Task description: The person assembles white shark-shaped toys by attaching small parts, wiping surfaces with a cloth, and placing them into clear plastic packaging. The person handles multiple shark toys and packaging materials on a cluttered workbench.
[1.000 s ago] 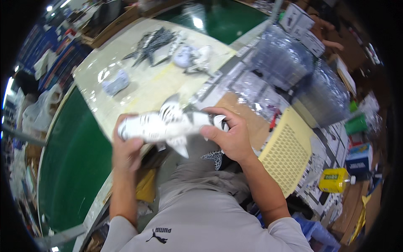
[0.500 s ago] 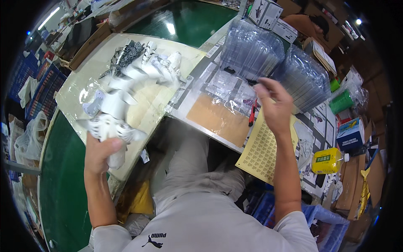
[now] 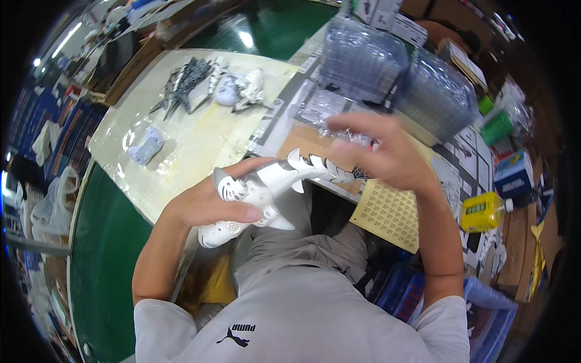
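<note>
In my left hand is a white toy shark, its fingers wrapped round the body with the thumb on top. The shark's jointed, black-edged tail reaches to the right and ends in a dark netted piece beside my right hand. That hand is blurred, with thumb and forefinger apart over the brown sheet; something small and red shows between them. A pale grey controller lies on the cream board to the left. Farther back on the board are another white toy and several dark patterned tail pieces.
Two stacks of clear plastic trays stand at the back right. A yellow sheet of small labels overhangs the table edge by my right forearm. Farther right are a yellow bottle and a blue box.
My left hand has brought the shark from over the cream board toward my lap, its tail now pointing right. My right hand has moved left and down, to the tail end.
</note>
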The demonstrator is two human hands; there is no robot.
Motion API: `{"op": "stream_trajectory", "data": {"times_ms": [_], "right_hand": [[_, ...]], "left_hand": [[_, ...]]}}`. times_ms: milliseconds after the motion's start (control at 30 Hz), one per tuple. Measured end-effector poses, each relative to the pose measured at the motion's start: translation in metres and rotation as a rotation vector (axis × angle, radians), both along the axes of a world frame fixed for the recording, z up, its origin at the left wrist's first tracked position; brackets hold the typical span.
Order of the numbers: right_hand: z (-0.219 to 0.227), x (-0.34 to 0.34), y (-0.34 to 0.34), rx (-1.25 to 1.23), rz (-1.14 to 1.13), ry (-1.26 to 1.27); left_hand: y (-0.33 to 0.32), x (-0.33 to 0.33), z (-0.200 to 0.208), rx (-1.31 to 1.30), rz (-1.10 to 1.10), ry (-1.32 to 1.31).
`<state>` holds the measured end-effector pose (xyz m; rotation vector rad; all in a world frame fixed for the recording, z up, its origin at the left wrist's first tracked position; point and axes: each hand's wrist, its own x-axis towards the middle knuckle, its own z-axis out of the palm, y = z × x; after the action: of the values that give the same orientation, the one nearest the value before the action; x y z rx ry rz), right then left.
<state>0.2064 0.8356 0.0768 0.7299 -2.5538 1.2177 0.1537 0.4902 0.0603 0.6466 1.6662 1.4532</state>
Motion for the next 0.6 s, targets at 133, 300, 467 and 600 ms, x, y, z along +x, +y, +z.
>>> {"op": "stream_trajectory", "data": {"times_ms": [133,300,467,600], "right_hand": [[-0.011,0.025,-0.023,-0.055,0.04,-0.415],[-0.039,0.041,-0.02,-0.248,-0.035,-0.514],[-0.073,0.037,0.006,-0.747,0.117,-0.8],[-0.095,0.041,-0.024,-1.095,-0.052,-0.793]], "left_hand": [[0.019,0.006,0.002,0.01,-0.013,-0.229],[0.03,0.016,-0.012,0.015,-0.046,-0.133],[0.037,0.015,-0.039,0.25,0.011,-0.18],[0.073,0.002,-0.053,0.583,0.425,-0.539]]}}
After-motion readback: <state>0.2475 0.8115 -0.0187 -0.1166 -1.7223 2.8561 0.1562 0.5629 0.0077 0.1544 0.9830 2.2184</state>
